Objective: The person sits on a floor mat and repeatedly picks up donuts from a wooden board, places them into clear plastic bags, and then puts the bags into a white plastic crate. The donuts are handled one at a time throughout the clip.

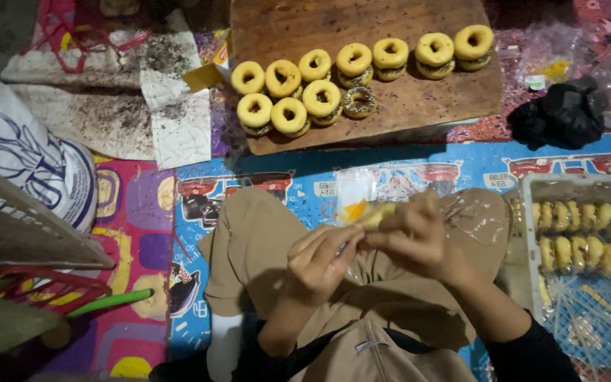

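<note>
From the head camera, the left hand (pixel 317 258) and right hand (pixel 419 233) meet above the lap, both pinched shut on a clear plastic wrapper (pixel 359 205) holding a yellow doughnut (pixel 376 214). The wrapper's long axis runs away from the body, toward the wooden board (pixel 419 106) of ring doughnuts (pixel 321 97). A white crate (pixel 532 233) of wrapped doughnuts sits at right.
</note>
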